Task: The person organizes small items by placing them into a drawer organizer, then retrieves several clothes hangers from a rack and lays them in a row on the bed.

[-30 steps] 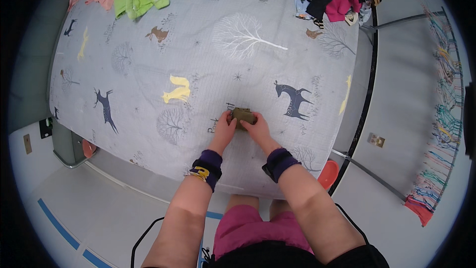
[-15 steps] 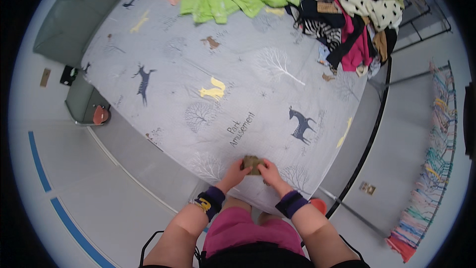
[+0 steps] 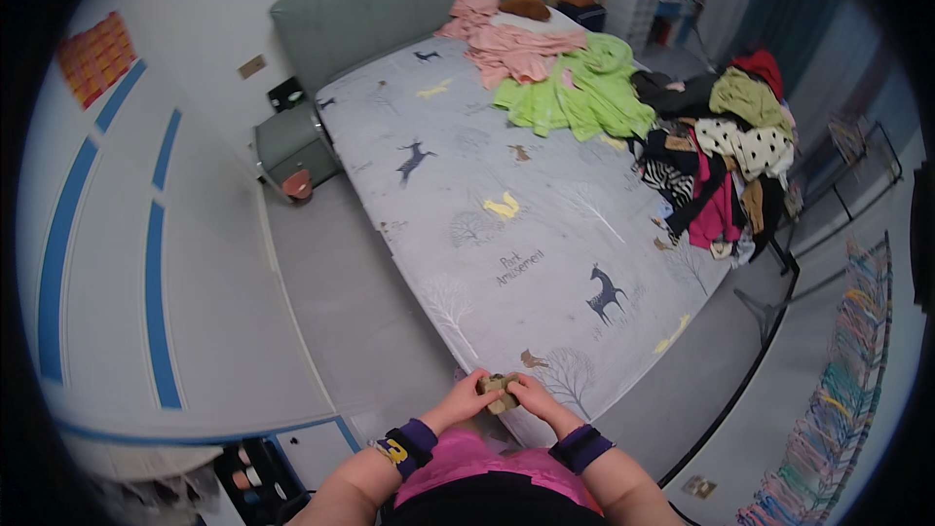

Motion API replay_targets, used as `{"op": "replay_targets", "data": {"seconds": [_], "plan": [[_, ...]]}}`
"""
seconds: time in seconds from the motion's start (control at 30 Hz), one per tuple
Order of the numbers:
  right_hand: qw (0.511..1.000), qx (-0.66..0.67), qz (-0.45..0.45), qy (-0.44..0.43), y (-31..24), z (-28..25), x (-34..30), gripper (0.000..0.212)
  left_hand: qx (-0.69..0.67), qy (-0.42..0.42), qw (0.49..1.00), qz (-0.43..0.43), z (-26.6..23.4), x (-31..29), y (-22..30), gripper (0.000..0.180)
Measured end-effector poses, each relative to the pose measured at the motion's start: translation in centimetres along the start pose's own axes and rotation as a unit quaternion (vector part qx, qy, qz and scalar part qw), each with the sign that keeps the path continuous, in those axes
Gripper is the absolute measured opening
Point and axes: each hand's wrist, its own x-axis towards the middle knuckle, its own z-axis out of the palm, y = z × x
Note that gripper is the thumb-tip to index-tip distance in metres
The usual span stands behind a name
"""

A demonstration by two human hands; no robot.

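Observation:
Near the front edge of the bed (image 3: 438, 244), my left hand (image 3: 471, 395) and my right hand (image 3: 536, 395) pinch a small, folded olive-brown cloth bundle (image 3: 499, 399) from either side. Its exact kind is too small to make out. Both hands have their thumbs on top of it, fingers mostly hidden underneath. The grey sheet under them carries printed animals and trees. Farther up the bed lie a lime-green garment (image 3: 584, 102) and a pink one (image 3: 521, 54). On the right edge is a mixed heap of clothes (image 3: 716, 205), with black, magenta, zebra-striped and spotted pieces.
A green headboard (image 3: 419, 5) closes off the far end, with a nightstand (image 3: 292, 148) and a small pink bin (image 3: 297, 186) to its left. White cabinet doors (image 3: 209, 312) with blue strips run along the left. Many hangers (image 3: 828, 419) hang on the right.
My view has tilted up and swung, so more of the room shows. Both hands still hold the cloth bundle, which now looks more compact and shows its paler side.

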Motion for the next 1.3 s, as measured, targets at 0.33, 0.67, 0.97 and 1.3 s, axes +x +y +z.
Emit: {"op": "replay_targets", "data": {"seconds": [0.33,0.67,0.97,1.3], "plan": [[0.944,-0.222,-0.244,0.016,-4.1,10.1,-5.5,0.047,-0.02,0.283,0.959,-0.027,-0.4,-14.1,-4.9,0.035],[0.813,-0.335,-0.454,-0.143,-7.6,23.3,-9.7,0.048,-0.16,0.496,0.854,0.01,-3.3,-25.7,-7.4,0.031],[0.766,-0.345,-0.458,-0.29,-7.2,37.3,-12.9,0.054,-0.212,0.566,0.797,-0.008,-6.8,-38.7,-11.0,0.026],[0.708,-0.419,-0.471,-0.318,-4.3,50.2,-12.5,0.05,-0.189,0.602,0.775,-0.037,-11.5,-47.7,-16.1,0.036]]}}
